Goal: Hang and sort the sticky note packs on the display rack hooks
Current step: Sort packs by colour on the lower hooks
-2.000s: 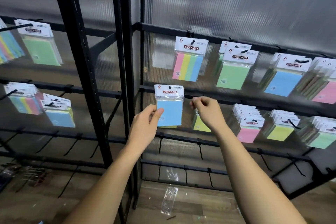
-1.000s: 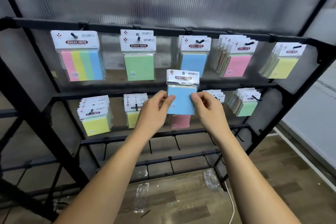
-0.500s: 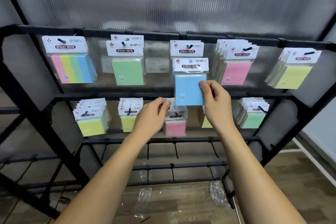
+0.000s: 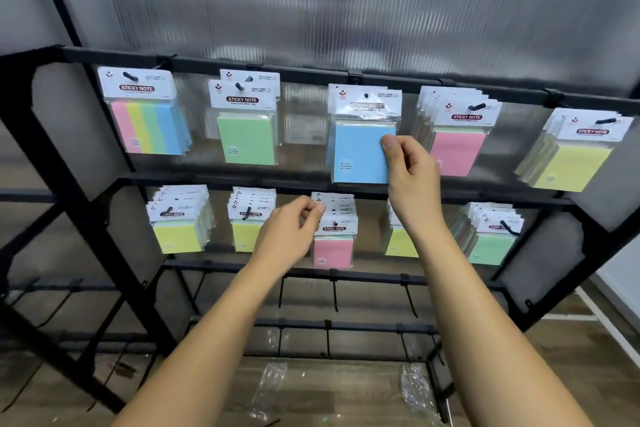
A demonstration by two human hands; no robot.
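Right hand [image 4: 412, 170]: I pinch the blue pack [image 4: 360, 152] (top row, on its hook).
Left hand [image 4: 287, 236]: loosely curled, holding nothing.

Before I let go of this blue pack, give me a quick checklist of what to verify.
1. Blue sticky note pack sits at the top row's middle hook: ok, the hook tip shows through its header hole.
2. Pack pushed fully back on the hook: cannot tell.
3. Right hand holds the pack's right edge: ok, thumb on its front.
4. Colour matches that hook's stack: ok, blue shows behind it.
5. Left hand free of packs: cannot tell; its fingers are curled beside the lower pink pack.
6. Pack hanging straight: ok.
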